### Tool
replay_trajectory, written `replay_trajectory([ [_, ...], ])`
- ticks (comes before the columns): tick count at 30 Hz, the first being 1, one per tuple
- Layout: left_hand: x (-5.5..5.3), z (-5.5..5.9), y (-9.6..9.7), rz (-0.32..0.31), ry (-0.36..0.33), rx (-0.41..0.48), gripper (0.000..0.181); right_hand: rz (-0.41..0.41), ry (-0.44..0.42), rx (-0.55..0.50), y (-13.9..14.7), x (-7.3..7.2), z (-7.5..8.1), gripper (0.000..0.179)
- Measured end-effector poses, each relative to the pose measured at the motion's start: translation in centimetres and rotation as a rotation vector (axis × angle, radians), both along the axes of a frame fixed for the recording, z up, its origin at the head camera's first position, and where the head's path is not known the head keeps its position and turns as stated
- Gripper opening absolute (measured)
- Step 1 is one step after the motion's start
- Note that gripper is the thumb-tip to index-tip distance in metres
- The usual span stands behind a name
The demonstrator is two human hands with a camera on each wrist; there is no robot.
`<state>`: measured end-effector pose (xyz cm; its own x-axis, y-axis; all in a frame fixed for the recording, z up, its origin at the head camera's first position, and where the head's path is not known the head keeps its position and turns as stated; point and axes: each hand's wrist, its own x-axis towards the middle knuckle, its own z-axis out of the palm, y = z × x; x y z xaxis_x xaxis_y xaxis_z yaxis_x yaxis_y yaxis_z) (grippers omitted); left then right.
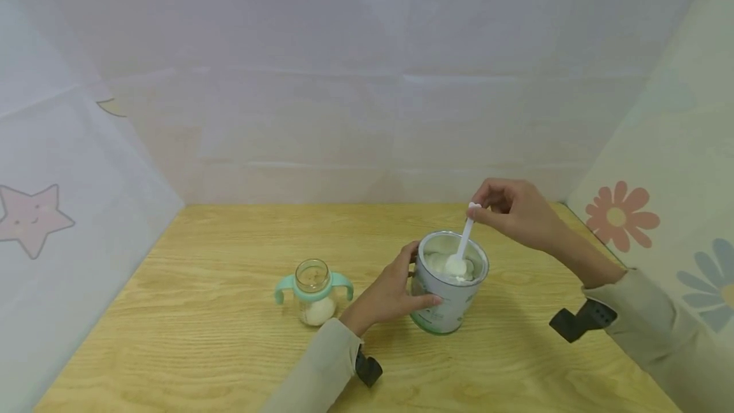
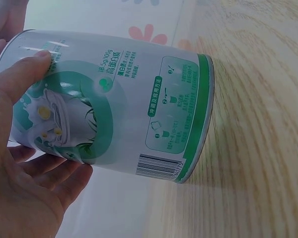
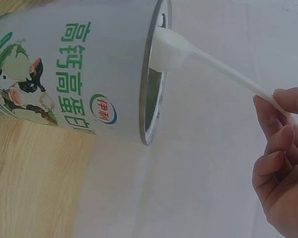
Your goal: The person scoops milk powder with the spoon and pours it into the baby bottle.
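The left grip is clasping a white-and-green cylindrical can, which is standing nearer the right edge of the yellow wood-grained bench. The right grip is pinching a long-handled white scoop at the can's open mouth. A clear bottle with mint-green handles is standing nearer the left edge.

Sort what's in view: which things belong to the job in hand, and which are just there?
Part of the job:
- white can, held by the left hand
- scoop, its handle pinched by the right hand
- two-handled bottle, probably: white contents show inside

Just there:
- wooden table
- flower-printed sheet
- star-printed sheet
- black wrist devices
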<state>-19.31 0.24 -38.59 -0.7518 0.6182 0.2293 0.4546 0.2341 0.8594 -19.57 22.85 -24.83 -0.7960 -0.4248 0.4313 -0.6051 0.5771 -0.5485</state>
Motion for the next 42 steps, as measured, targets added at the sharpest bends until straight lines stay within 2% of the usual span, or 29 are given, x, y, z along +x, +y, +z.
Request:
replay_trajectory([
  [9, 0.0, 0.1, 0.1, 0.0, -0.008, -0.003, 0.089, -0.022, -0.022, -0.02, 0.2, -0.3, 0.3, 0.008],
  [16, 0.0, 0.2, -0.1, -0.004, 0.007, 0.008, 0.089, -0.074, -0.041, -0.006, 0.1, -0.7, 0.5, 0.005],
  [33, 0.3, 0.6, -1.0, 0.054, -0.005, -0.037, 0.083, -0.094, -0.03, -0.004, -0.9, -1.1, 0.8, 0.008],
  [42, 0.5, 0.9, -1.5, 0.09, 0.039, -0.075, 0.079, -0.083, -0.03, -0.027, -1.0, -1.3, 0.8, 0.007],
])
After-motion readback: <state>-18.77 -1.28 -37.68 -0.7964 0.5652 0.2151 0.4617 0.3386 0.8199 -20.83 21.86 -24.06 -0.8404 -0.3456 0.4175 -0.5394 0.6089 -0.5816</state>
